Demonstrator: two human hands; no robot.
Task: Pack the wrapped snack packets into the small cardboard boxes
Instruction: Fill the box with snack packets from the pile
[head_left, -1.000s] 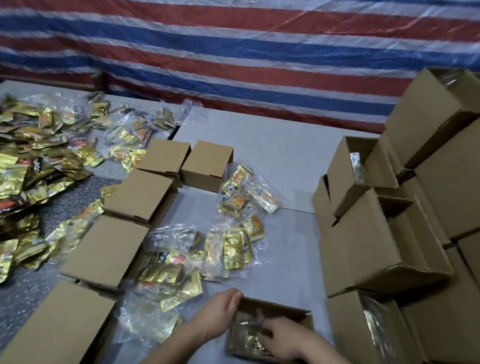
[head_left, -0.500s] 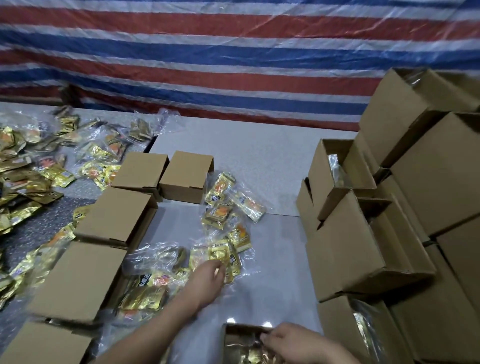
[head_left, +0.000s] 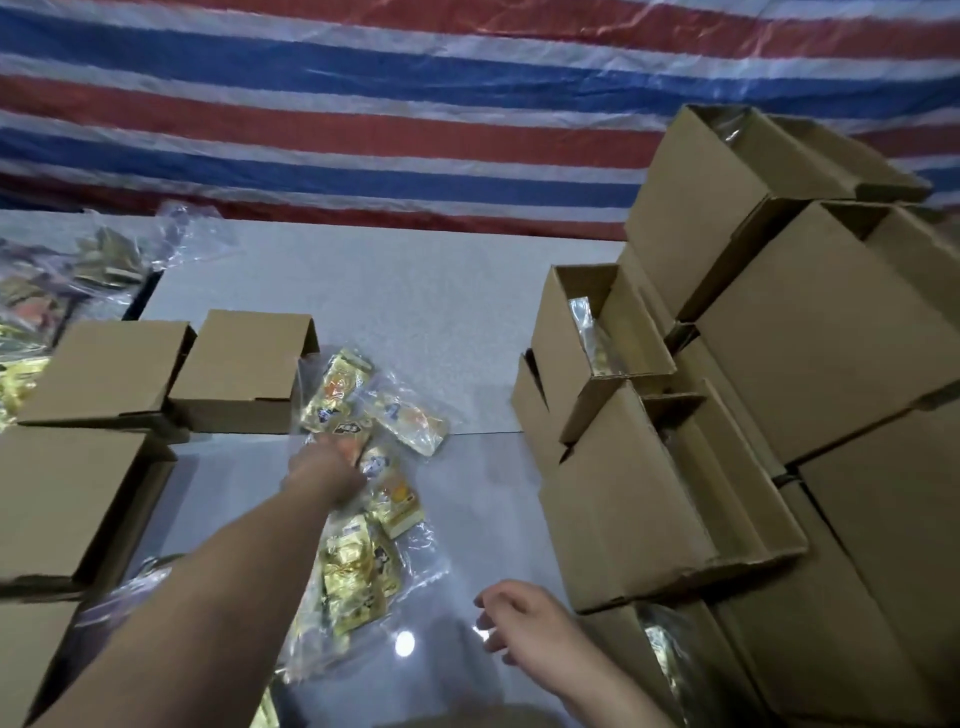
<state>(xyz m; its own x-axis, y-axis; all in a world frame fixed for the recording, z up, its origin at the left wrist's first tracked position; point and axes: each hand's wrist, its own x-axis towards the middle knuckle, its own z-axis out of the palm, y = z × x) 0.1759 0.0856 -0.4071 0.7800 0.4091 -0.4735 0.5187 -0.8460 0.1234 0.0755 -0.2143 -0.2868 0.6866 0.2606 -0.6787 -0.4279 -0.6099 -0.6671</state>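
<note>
left hand (head_left: 332, 467) now farther out, on gold packets (head_left: 340, 395); print unreadable

1. I see dim, even light overall, with a bright glare spot on the glossy table (head_left: 332, 291) near the bottom.
2. The left hand (head_left: 324, 470) is motion-blurred.
3. Wide-angle distortion bends the cardboard boxes (head_left: 810, 332) at the right edge; the far-left packets (head_left: 31, 291) look soft.
</note>
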